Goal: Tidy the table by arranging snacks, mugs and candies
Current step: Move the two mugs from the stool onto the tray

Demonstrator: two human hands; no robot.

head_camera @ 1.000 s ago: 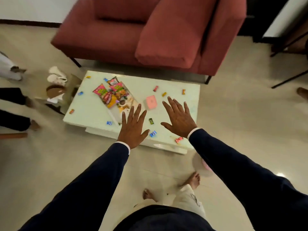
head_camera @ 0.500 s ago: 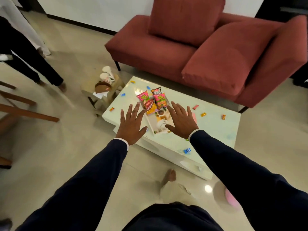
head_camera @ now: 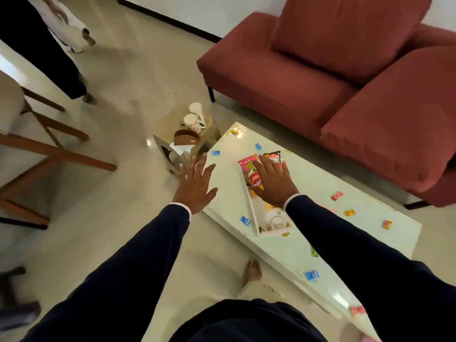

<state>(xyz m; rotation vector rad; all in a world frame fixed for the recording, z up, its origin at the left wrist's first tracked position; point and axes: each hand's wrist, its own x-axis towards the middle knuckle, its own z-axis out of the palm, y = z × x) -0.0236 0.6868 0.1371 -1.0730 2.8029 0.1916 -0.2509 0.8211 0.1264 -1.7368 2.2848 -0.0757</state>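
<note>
Here | left hand grip spread | right hand grip spread, hiding snack packets partly

White table: tray near its left end w/ snack packs & a white pot inside; wrapped candies scattered across top, some along front edge.

Both arms outstretched, left hand and right hand flat, fingers spread
</note>
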